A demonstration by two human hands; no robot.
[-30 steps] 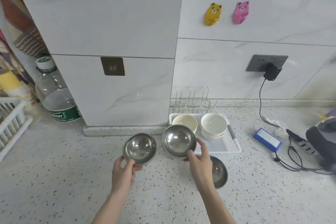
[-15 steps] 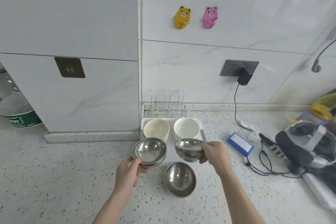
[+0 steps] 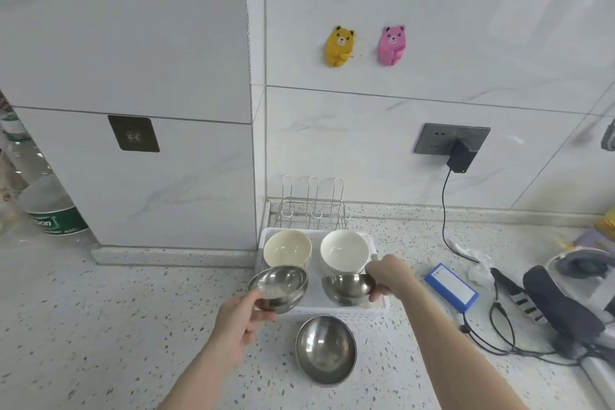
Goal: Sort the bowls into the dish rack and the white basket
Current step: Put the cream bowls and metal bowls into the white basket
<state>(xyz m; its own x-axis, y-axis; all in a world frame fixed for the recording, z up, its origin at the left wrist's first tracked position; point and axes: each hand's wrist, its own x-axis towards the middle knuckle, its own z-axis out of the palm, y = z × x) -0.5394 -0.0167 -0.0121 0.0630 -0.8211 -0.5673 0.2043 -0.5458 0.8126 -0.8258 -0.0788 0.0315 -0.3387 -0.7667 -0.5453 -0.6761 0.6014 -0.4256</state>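
A speckled counter [image 3: 133, 326] is carrying a white basket [image 3: 382, 306] with a cream bowl [image 3: 287, 248] and a white bowl [image 3: 344, 250] sitting inside, a wire dish rack [image 3: 312, 206] standing behind it. A steel bowl [image 3: 325, 349] is lying on the counter just before the basket. The left hand [image 3: 238, 323] is gripping the rim of a tilted steel bowl [image 3: 279, 285]; the right hand [image 3: 387, 278] is pinching another steel bowl [image 3: 347, 288] over the basket.

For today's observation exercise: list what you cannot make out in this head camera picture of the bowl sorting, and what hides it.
- White basket floor, head view: hidden by the two held steel bowls.
- Water bottle: top cut off by the wall corner and left edge.
- Bowls under the white bowl: count unclear, only rims show.
- Blue box label: too small to read.
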